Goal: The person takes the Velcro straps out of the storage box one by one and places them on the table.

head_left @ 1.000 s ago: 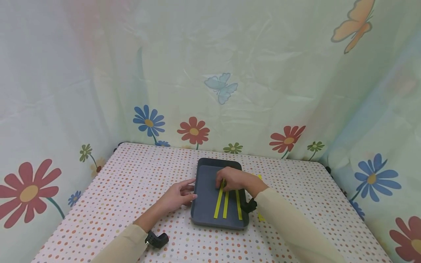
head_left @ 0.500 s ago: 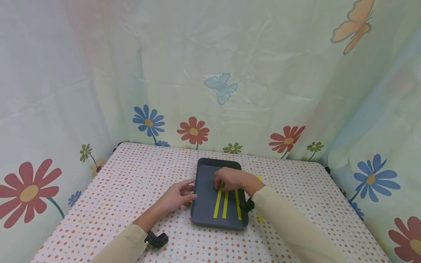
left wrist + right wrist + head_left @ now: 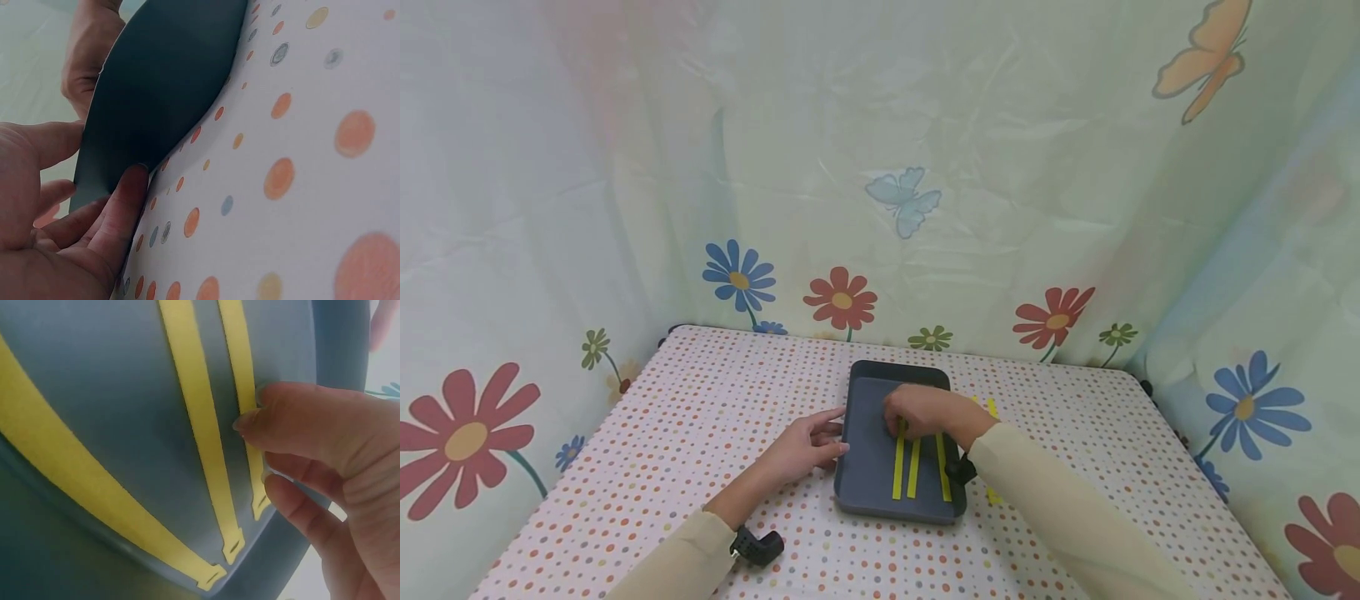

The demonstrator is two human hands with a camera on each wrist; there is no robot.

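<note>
A dark grey rectangular tray (image 3: 867, 467) lies on the table with several flat yellow strips in it, their far ends slotted. With thumb and fingertips my right hand (image 3: 931, 412) pinches the leftmost strip (image 3: 898, 467) near its far end, close above the tray floor. A second strip (image 3: 913, 473) lies just to its right, and a third (image 3: 944, 475) runs along the right wall. My left hand (image 3: 805, 446) rests at the tray's left side, its extended fingers touching the outer wall (image 3: 156, 81) in the left wrist view.
Right of the tray, partly behind the right forearm, more yellow strips (image 3: 992, 408) lie on the dotted tablecloth (image 3: 737, 375). A flower-printed curtain (image 3: 970, 275) closes off the back and both sides. Each wrist wears a black camera mount (image 3: 758, 547).
My right hand has shifted a little left and nearer. The near end of the leftmost strip has swung slightly right, so it lies closer to parallel with its neighbour. My left hand stays put.
</note>
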